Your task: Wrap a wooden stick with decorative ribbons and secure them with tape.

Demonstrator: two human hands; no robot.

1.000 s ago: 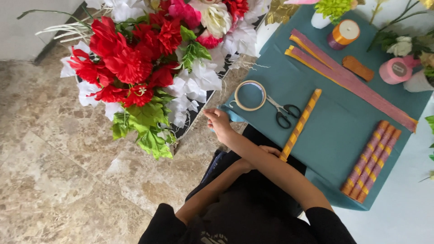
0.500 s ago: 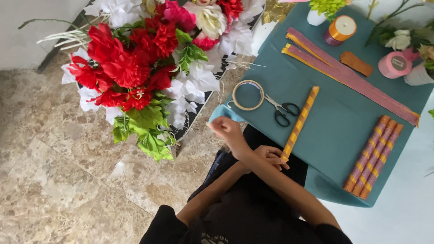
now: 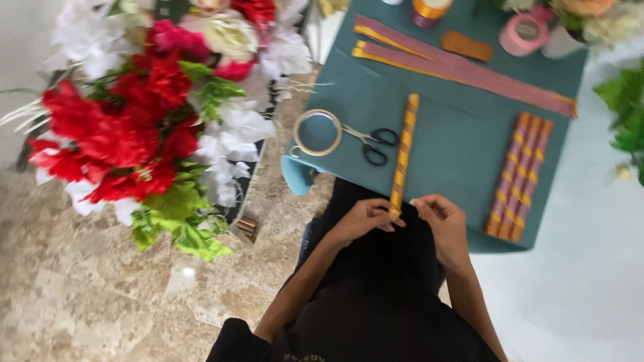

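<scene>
The near end of the striped ribbon roll [image 3: 403, 154] is pinched by the left hand [image 3: 365, 219]; the right hand [image 3: 439, 221] is curled alongside. Scissors [image 3: 371, 143] lie at 10 o'clock on the teal table [image 3: 456, 141].

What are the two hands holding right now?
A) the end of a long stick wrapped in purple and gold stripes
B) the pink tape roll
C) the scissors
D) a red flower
A: the left hand and right hand meet at the near end of the striped stick, while the scissors lie untouched on the teal sheet.
</scene>
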